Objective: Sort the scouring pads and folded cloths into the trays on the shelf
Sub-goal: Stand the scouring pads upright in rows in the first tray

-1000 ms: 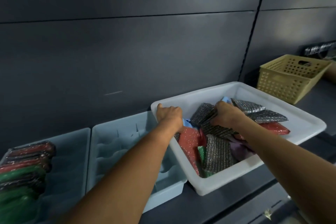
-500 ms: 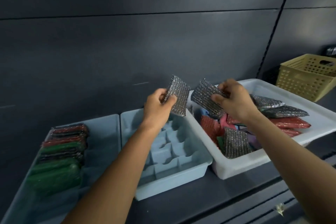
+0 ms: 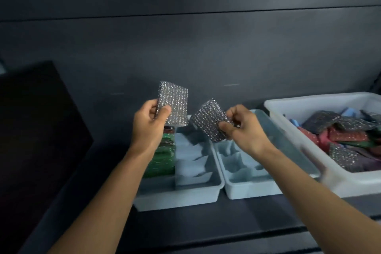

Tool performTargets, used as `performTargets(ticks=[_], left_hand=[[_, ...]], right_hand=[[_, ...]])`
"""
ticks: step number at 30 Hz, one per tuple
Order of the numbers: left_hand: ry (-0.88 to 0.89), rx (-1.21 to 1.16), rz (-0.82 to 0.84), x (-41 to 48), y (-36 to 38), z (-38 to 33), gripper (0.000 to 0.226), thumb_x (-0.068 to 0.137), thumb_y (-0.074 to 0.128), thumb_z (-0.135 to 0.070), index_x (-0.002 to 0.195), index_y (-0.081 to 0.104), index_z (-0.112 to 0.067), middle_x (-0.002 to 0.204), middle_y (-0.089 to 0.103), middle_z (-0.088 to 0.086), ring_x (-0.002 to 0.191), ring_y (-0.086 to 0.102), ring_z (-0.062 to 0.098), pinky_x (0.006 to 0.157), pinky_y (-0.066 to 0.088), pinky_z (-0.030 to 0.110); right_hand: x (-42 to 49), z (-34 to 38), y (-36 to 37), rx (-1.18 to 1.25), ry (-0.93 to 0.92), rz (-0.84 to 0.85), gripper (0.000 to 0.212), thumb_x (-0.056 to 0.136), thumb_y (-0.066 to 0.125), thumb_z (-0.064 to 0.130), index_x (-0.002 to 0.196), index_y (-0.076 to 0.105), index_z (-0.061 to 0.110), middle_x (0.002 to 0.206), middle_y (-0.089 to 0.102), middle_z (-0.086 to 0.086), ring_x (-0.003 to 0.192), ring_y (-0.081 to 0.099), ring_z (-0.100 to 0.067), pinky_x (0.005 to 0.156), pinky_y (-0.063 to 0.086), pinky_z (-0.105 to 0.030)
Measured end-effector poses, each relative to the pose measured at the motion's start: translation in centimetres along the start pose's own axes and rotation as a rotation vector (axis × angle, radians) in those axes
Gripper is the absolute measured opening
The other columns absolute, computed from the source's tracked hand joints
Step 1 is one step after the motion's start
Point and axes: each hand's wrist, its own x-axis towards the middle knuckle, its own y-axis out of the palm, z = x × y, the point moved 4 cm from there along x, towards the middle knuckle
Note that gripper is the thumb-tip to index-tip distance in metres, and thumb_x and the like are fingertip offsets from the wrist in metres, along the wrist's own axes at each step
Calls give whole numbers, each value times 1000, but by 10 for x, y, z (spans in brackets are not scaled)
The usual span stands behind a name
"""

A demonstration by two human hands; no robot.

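Observation:
My left hand [image 3: 147,123] holds a silver scouring pad [image 3: 174,102] upright, pinched by its lower left corner. My right hand [image 3: 241,128] pinches a second silver scouring pad [image 3: 209,122], tilted, above the gap between the two pale blue trays. The left blue tray [image 3: 179,196] holds a row of green and red pads [image 3: 162,156] in its left part. The right blue tray [image 3: 253,187] has several compartments with nothing in them. A white bin [image 3: 299,107] at the right holds a heap of silver, red and green pads and cloths [image 3: 350,132].
The trays and bin stand on a dark shelf [image 3: 195,225] against a dark panelled wall. A dark flat panel [image 3: 35,121] rises at the left of the shelf.
Both hands have carried their silver pads leftward from the white bin to above the blue trays. The view has swung left, so the yellow basket is out of frame.

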Motion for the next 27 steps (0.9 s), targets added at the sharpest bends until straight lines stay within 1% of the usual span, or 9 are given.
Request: performTargets(ticks=[4,7,9,12,15,17,20,24,27], left_hand=[[-17,8,-85,6,-40,11,14,94,62,-18,106,60,-24,81,59,-10,71,53,3,68,45,24],[-19,10,-172,7,-72,19,15,94,62,-15,108,60,-21,79,58,-11,68,53,1,67,45,23],[-27,7,-214,6,-89,23,18,93,62,-14,111,61,-17,77,57,-12,66,52,0,64,44,21],[-42,6,-189,1,-104,28,19,93,63,-15,112,62,-17,80,60,-10,69,54,1,65,44,21],[-45,4,-149,-3,-112,31,22,91,65,-16,112,60,-18,92,66,0,77,60,8,69,45,23],[-38,10,-118,-7,-114,32,26,90,67,-17,113,58,-20,100,67,5,83,63,13,70,47,26],[-18,38,-67,-14,-116,31,27,89,69,-16,110,56,-25,97,66,3,77,61,10,67,47,24],[-4,26,64,-23,-120,35,28,87,72,-11,105,62,-29,91,68,0,77,63,9,68,49,22],[23,29,191,-28,-120,36,30,83,75,-5,102,67,-27,87,72,-4,78,65,6,74,51,18]], right_hand=[[-7,7,53,129,36,112,25,85,68,3,82,47,17,84,53,-13,73,50,-20,66,54,-52],[-12,10,86,144,35,189,22,84,70,5,84,52,17,88,54,-14,73,51,-22,62,54,-47],[-17,12,104,115,-3,255,23,82,73,8,82,55,21,84,56,-7,73,52,-16,66,52,-40],[-25,18,126,-136,-130,359,26,80,76,15,79,54,29,82,56,5,76,51,-9,75,48,-25],[-29,23,144,-464,-302,389,22,81,72,16,84,53,26,90,59,3,81,55,-17,75,50,-35],[-32,23,153,-606,-390,405,18,81,69,15,88,53,22,91,55,5,82,53,-19,71,47,-32],[-38,22,161,-736,-460,424,13,84,66,16,92,56,19,96,55,4,89,54,-18,69,47,-30],[-38,15,162,-785,-400,387,15,84,69,24,96,61,19,104,55,3,90,56,-17,68,46,-28],[-32,6,155,-572,-190,403,21,79,77,19,98,69,19,98,54,6,89,57,-16,80,49,-29]])
